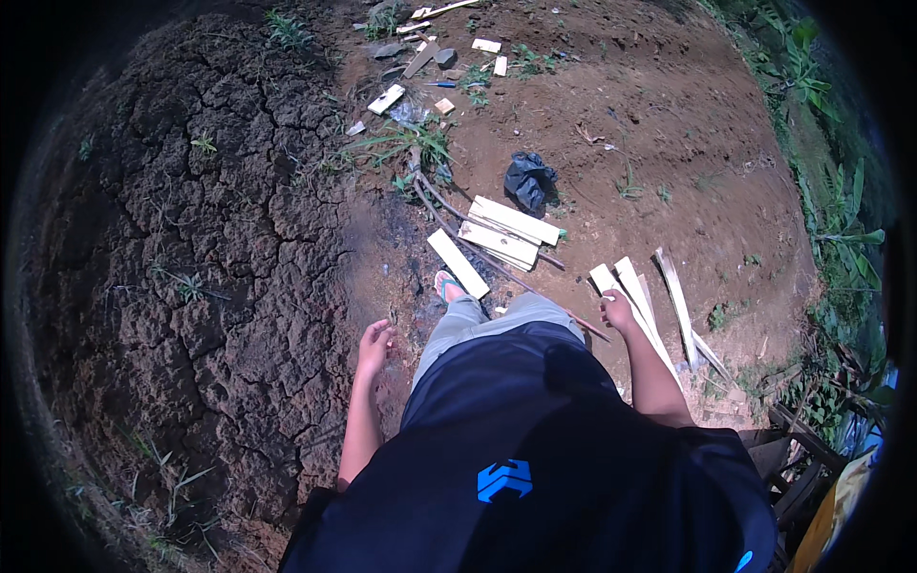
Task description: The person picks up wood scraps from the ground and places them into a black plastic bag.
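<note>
My left hand (374, 348) hangs beside my left leg over cracked soil, fingers loosely apart, holding nothing. On the other side, my right hand (617, 310) has its fingers curled in. It overlaps a pale wooden plank (602, 277) in the picture, and whatever its fingers hold, if anything, is hidden. Close by, a second narrow plank (632, 283) and a thin strip of wood (676, 301) lie on the ground. Ahead of my legs are a stack of pale boards (499, 244) and a single board (458, 264) beside my sandalled foot (446, 285).
A long bent branch (497, 272) crosses the ground by the boards. Beyond lies a crumpled black plastic bag (528, 181). Farther off are scattered wood offcuts (387, 99), a blue-handled tool (441, 84) and stones (445, 57). Deeply cracked earth (220, 239) spreads left; plants (841, 234) edge the right.
</note>
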{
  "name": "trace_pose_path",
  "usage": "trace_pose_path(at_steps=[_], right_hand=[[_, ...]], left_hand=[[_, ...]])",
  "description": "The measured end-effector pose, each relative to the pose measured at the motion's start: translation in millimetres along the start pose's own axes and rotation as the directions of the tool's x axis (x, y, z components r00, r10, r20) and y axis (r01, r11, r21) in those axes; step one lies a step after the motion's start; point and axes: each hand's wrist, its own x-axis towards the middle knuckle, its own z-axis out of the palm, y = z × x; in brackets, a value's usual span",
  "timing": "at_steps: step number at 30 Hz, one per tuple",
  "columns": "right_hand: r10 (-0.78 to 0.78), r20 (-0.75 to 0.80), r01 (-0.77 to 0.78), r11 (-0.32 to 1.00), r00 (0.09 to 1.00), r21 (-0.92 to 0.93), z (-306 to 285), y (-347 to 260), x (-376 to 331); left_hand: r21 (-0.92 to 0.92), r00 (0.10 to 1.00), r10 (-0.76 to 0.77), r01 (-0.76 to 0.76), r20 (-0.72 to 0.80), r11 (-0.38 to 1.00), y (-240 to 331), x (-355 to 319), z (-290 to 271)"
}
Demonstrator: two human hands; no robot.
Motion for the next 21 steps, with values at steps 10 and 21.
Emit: trace_pose_path(at_steps=[10,21], right_hand=[[-0.143,0.255,0.171,0.981,0.956,-0.090,91.7,-74.2,-4.9],[-0.057,-0.033,0.052,0.987,0.998,-0.155,110.4,-182.0,215.4]], left_hand=[[-0.017,0.991,0.131,-0.131,-0.029,0.991,109.6,153.1,-113.2],[0.195,0.999,0.047,-0.043,-0.016,0.980,178.5,335.1,-41.4]])
